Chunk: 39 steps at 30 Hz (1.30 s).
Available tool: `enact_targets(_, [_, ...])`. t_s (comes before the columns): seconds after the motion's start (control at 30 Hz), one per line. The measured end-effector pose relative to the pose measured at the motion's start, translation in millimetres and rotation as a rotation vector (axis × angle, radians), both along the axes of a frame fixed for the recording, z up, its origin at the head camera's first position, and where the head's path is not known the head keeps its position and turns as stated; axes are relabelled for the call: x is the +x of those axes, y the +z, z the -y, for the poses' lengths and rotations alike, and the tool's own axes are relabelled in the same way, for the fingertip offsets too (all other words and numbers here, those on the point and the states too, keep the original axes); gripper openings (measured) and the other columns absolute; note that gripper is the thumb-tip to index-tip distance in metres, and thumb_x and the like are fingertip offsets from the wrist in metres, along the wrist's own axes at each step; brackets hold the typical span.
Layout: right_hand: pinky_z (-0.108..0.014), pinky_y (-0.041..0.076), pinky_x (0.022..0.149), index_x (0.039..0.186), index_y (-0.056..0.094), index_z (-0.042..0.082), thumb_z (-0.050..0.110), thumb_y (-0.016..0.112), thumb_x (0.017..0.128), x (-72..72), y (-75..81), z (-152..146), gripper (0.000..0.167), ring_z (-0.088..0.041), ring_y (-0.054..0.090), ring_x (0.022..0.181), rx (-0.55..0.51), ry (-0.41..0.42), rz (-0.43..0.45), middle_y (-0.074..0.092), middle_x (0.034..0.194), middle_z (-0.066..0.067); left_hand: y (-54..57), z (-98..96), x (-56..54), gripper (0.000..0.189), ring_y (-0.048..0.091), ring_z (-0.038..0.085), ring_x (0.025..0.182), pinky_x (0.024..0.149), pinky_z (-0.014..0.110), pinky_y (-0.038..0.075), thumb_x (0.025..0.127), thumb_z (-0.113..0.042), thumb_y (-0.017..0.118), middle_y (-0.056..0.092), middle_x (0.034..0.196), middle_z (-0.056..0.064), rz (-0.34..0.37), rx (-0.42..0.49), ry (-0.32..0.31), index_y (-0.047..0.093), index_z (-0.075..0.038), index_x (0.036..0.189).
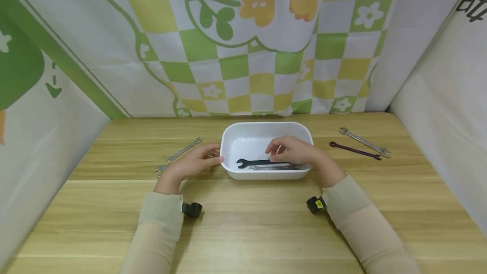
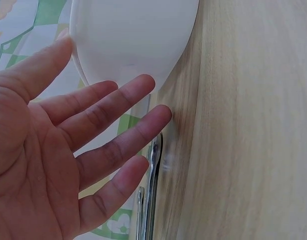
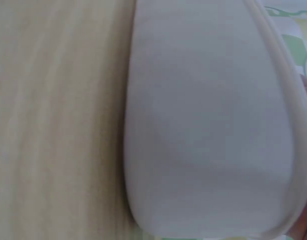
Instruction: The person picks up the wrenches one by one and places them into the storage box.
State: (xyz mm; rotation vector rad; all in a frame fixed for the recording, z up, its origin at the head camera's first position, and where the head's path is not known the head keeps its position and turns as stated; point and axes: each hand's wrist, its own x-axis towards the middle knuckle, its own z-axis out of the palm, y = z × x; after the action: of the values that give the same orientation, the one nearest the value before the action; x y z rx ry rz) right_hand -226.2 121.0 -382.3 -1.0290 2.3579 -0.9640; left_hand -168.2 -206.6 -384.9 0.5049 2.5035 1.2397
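A white plastic tub (image 1: 266, 175) stands on the table with a black open-end wrench (image 1: 258, 162) and some silver wrenches (image 1: 262, 168) lying along its near side. At the tub's left end my left hand (image 1: 194, 162) rests its thumb on the rim; in the left wrist view its fingers (image 2: 116, 150) are spread and loosely bent. My right hand (image 1: 294, 150) reaches over the right end into the tub, fingers loosely bent just above the black wrench. Whether the fingertips touch that wrench is hard to see. The tub's wall hides most of this hand in the right wrist view.
Left of the tub lie a silver wrench (image 1: 184, 150) and another wrench (image 1: 161, 168), partly covered by the left hand. To the right are a long silver wrench (image 1: 365, 142) and a dark purple one (image 1: 355, 150). Patterned cloth (image 1: 243, 71) hangs behind the table.
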Motion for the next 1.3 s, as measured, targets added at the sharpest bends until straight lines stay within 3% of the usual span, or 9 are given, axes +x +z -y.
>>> enact_targets(0.23, [-0.037, 0.053, 0.086, 0.115, 0.066, 0.001, 0.011, 0.065, 0.095, 5.8, 8.3, -9.5, 0.022, -0.023, 0.065, 0.098, -0.063, 0.019, -0.079, 0.070, 0.101, -0.008, -0.2, -0.2, -0.3, 0.046, 0.059, 0.033, 0.120, 0.104, 0.055, 0.045, 0.101, -0.025, 0.059, 0.066, 0.125, 0.017, 0.019, 0.000, 0.005, 0.052, -0.004, 0.141])
enact_targets(0.4, [-0.038, 0.052, 0.085, 0.118, 0.064, 0.001, 0.010, 0.064, 0.096, 8.7, 15.2, -18.6, 0.024, -0.024, 0.064, 0.099, -0.082, 0.007, -0.061, 0.068, 0.104, -0.010, 0.0, 1.5, -0.3, 0.048, 0.059, 0.034, 0.121, 0.103, 0.054, 0.046, 0.101, -0.027, 0.058, 0.065, 0.126, 0.018, 0.026, 0.001, 0.009, 0.050, -0.004, 0.143])
enact_targets(0.57, [-0.040, 0.048, 0.087, 0.122, 0.063, 0.002, 0.014, 0.064, 0.097, 14.3, 26.6, -33.0, 0.027, -0.024, 0.060, 0.103, -0.092, -0.050, -0.050, 0.063, 0.116, -0.018, -0.2, 1.0, 0.5, 0.048, 0.059, 0.033, 0.121, 0.104, 0.055, 0.045, 0.101, -0.027, 0.059, 0.066, 0.125, 0.017, 0.031, 0.004, 0.012, 0.050, -0.006, 0.144])
enact_targets(0.83, [-0.045, 0.050, 0.092, 0.121, 0.064, 0.000, 0.012, 0.064, 0.097, 18.9, 43.0, -57.2, 0.027, -0.026, 0.060, 0.105, -0.117, -0.172, -0.100, 0.065, 0.119, -0.017, 1.2, 0.7, 0.8, 0.049, 0.057, 0.035, 0.124, 0.106, 0.056, 0.044, 0.102, -0.028, 0.058, 0.064, 0.129, 0.018, 0.030, -0.009, 0.009, 0.049, -0.006, 0.144])
enact_targets(1.3, [-0.022, 0.053, 0.078, 0.120, 0.066, 0.004, 0.013, 0.063, 0.098, 18.7, 54.3, -98.1, 0.024, -0.006, 0.059, 0.095, -0.153, -0.344, -0.204, 0.066, 0.116, -0.014, 2.0, 0.1, 0.8, 0.048, 0.057, 0.036, 0.124, 0.106, 0.057, 0.043, 0.102, -0.027, 0.057, 0.064, 0.129, 0.018, 0.031, -0.008, 0.010, 0.049, -0.005, 0.144])
